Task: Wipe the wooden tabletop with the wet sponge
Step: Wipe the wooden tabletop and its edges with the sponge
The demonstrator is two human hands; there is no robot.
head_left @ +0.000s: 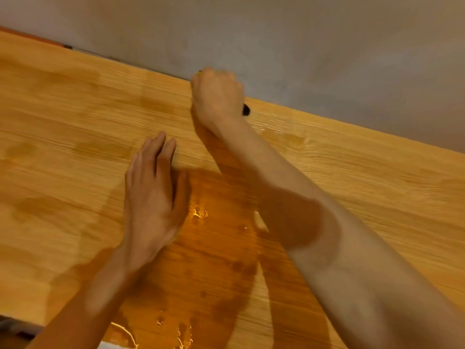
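While the right hand point(216, 99) reaches to the desk's point(63, 117) far edge by the wall point(302, 46), it is clenched around the sponge point(246, 109), nearly hidden beneath it with only slivers showing. Nearer than that, the left hand point(153, 197) lies released and flat on the wet wood, probably bracing the stretch. No writing is legible anywhere.

We see two bare forearms with no sleeves, watch or rings. Our left hand point(153, 197) and right hand point(216, 99) are ungloved, both slightly blurred.
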